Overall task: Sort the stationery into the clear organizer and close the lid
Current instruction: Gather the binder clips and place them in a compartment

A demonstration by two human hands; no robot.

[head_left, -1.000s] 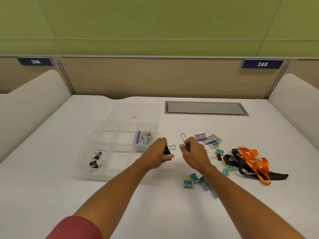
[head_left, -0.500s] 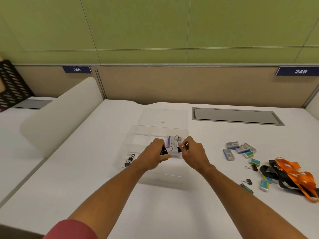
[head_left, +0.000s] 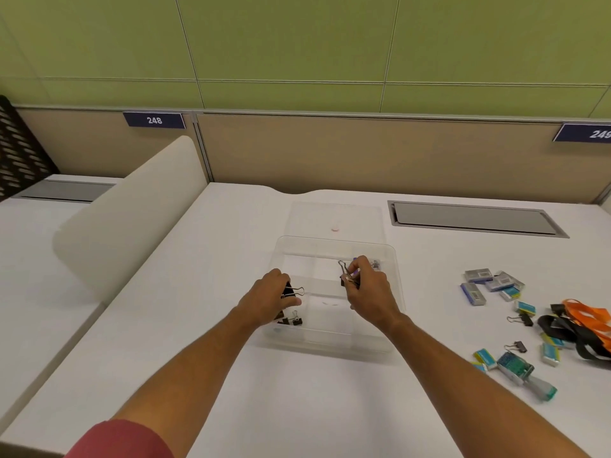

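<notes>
Over the left side of the clear organizer (head_left: 334,249), the left hand (head_left: 269,300) hovers with its fingers pinched on a black binder clip (head_left: 292,290), the clip's wire handles sticking out to the right. Just below that hand, a few more black clips (head_left: 292,321) lie in the organizer's near-left compartment. Behind the tray, its clear lid (head_left: 335,218) lies flat on the white counter (head_left: 198,375), open and touching the tray's far edge. Farther right, the right hand (head_left: 367,289) is over the tray's right half, thumb and fingers pinched on a second binder clip (head_left: 345,276) whose wire loops point up and left. A purple-labelled box (head_left: 375,264) shows partly behind that hand in the far-right compartment. Well to the right of the tray, loose stationery is scattered on the counter: grey staple boxes (head_left: 477,276), small blue and yellow packs (head_left: 525,307), two stray black clips (head_left: 524,320), a stamp (head_left: 515,368) with a teal handle, and an orange and black lanyard (head_left: 585,325) at the edge of view.
</notes>
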